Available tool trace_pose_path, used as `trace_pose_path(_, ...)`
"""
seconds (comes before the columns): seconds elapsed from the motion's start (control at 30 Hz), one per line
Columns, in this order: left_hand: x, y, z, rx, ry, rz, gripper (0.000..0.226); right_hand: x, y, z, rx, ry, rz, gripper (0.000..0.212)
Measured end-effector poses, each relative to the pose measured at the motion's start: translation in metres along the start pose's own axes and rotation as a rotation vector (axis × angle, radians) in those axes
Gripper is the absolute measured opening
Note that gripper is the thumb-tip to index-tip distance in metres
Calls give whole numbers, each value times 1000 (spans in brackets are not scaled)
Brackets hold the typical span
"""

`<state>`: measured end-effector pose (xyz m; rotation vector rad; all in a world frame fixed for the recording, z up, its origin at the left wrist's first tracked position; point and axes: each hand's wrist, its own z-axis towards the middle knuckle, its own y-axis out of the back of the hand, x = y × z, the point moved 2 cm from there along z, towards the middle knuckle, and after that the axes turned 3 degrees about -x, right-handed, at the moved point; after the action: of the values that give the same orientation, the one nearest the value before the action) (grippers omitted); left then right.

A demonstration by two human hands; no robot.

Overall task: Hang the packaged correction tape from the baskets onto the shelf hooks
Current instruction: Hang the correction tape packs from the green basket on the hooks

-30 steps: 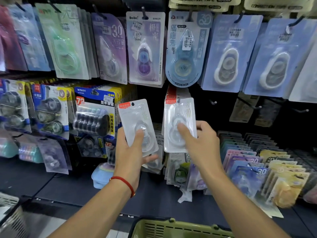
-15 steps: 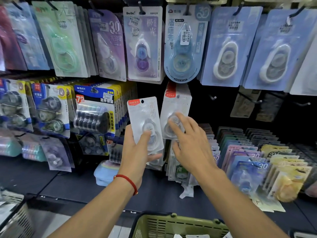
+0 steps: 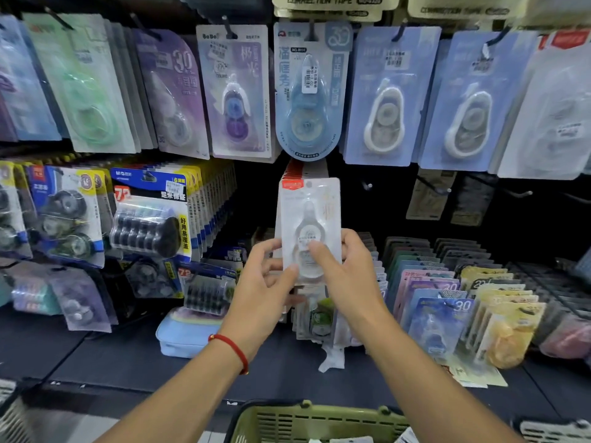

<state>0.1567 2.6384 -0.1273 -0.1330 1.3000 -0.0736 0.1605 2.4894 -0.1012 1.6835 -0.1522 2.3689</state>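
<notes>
Pinching one correction tape pack — both hands (left, right).

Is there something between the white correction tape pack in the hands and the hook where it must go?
Nothing visible. Both the left hand and right hand hold the white correction tape pack against matching packs already hanging there; the hook itself is hidden behind them.
</notes>
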Motion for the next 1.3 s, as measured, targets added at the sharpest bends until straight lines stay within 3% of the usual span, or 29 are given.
trace_pose_path(0.2, 0, 2, 8, 177, -321, 653, 64, -6, 40, 7, -395, 9, -45, 19)
trace_pose_path(0.3, 9, -1, 11, 268, -350, 819, 76, -4, 55, 8, -400, 17, -133, 31)
trace_pose_path(0.5, 24, 1, 15, 297, -362, 927, 86, -1, 64, 4, -370, 72, -210, 37)
trace_pose_path(0.63, 23, 2, 12, 292, -382, 947, 83, -4, 66, 12, -222, 37, -377, 38)
trace_pose_path(0.73, 28, 5, 4, 283, -374, 999, 77, -19, 74, 17, -116, -87, -609, 62)
trace_pose_path(0.8, 36, 10, -4, 304, -330, 1077, 72, -31, 84, 10, -62, -180, -741, 62)
trace_pose_path(0.97, 56, 13, -43, 566, -169, 1340, 78, -60, 116, -54, 314, -258, -1166, 35)
trace_pose_path(1.07, 74, 18, -71, 804, -186, 1527, 81, -92, 160, -111, 559, -397, -1480, 46)
trace_pose_path(1.13, 89, 26, -81, 881, -165, 1603, 77, -112, 197, -138, 668, -502, -1639, 55)
trace_pose_path(1.2, 106, 37, -95, 829, -55, 1567, 72, -131, 232, -149, 714, -572, -1692, 67)
trace_pose_path(1.3, 141, 62, -144, 546, 147, 1454, 66, -163, 261, -150, 595, -687, -1591, 77)
